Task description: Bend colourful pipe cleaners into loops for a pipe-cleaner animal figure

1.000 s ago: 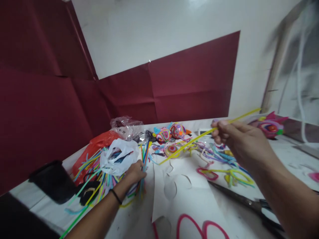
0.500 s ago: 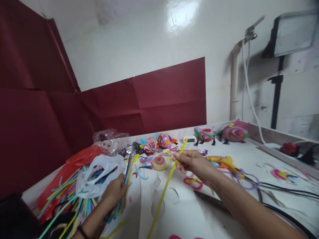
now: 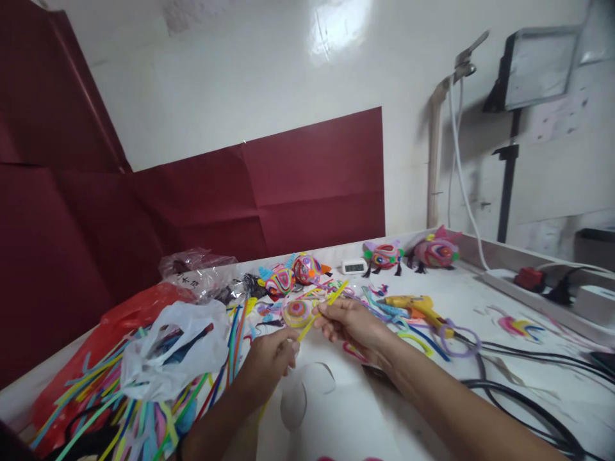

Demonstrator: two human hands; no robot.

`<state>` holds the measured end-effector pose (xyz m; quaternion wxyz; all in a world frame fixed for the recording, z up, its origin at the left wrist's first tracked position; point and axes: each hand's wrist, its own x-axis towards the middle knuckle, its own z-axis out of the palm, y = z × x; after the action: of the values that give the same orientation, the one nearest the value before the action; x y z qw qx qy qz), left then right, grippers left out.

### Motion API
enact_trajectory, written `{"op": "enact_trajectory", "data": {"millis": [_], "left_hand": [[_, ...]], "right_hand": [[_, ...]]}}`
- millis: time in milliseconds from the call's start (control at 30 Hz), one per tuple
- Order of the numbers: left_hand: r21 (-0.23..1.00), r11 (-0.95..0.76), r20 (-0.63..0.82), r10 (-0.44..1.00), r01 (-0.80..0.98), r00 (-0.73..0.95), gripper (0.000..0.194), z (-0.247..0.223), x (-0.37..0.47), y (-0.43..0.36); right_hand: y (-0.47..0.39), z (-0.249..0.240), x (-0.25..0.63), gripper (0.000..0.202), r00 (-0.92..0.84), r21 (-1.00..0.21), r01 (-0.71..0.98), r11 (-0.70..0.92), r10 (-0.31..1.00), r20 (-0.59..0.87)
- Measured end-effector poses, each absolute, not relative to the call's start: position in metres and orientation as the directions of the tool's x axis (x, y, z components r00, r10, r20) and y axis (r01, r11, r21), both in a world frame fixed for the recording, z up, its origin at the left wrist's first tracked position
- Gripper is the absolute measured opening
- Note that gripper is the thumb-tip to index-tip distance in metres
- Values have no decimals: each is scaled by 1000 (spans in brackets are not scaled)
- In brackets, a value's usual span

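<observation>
A long yellow pipe cleaner (image 3: 306, 329) runs at a slant between my two hands over the white table. My right hand (image 3: 350, 325) pinches it near its upper end, which sticks out past the fingertips. Lower down, my left hand (image 3: 273, 360) has its thumb and fingers closed round the same pipe cleaner, whose tail shows below that hand. Just behind the hands lies a round piece coiled in coloured rings (image 3: 298, 312). Under them is a white paper sheet (image 3: 331, 416) with cut curves in it.
Left stands a white plastic bag (image 3: 175, 346) among many coloured pipe cleaners, beside a red bag (image 3: 144, 307). A yellow glue gun (image 3: 413, 306) with black cables lies right. Several decorated fish-like figures (image 3: 384, 255) and a small white digital display (image 3: 354, 266) line the back.
My left hand has moved right, from the bunch of pipe cleaners onto the yellow one. My right hand still grips it, now slightly lower in view. The camera view has shifted right.
</observation>
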<state>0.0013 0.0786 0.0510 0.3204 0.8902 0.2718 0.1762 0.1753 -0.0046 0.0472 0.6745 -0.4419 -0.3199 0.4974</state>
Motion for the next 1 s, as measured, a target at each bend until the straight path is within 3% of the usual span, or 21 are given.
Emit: {"op": "enact_trajectory", "data": {"millis": [167,267,500,667,833,1000], "left_hand": [[380,-831,299,526,406,796,30,57,9,91],[290,-863,346,497,413,796,29,60,16,95],[216,-905,441,424,365,791,29,78,45,90],[194,-930,489,369,314,790,32,82,54,98],[140,-949,538,312,282,783,33,80,50,113],[46,-955,603,259,292,754,37,84,44,123]], "right_hand": [[-3,50,187,15,389,-916,-368,160,921,4],[-1,51,194,15,441,-913,-364,186,897,7],[-1,52,190,18,417,-911,-356,210,908,46],[-2,55,205,21,478,-927,-262,270,871,118],[-4,58,219,16,511,-961,-75,265,838,192],[-11,60,218,3,464,-948,224,225,831,307]]}}
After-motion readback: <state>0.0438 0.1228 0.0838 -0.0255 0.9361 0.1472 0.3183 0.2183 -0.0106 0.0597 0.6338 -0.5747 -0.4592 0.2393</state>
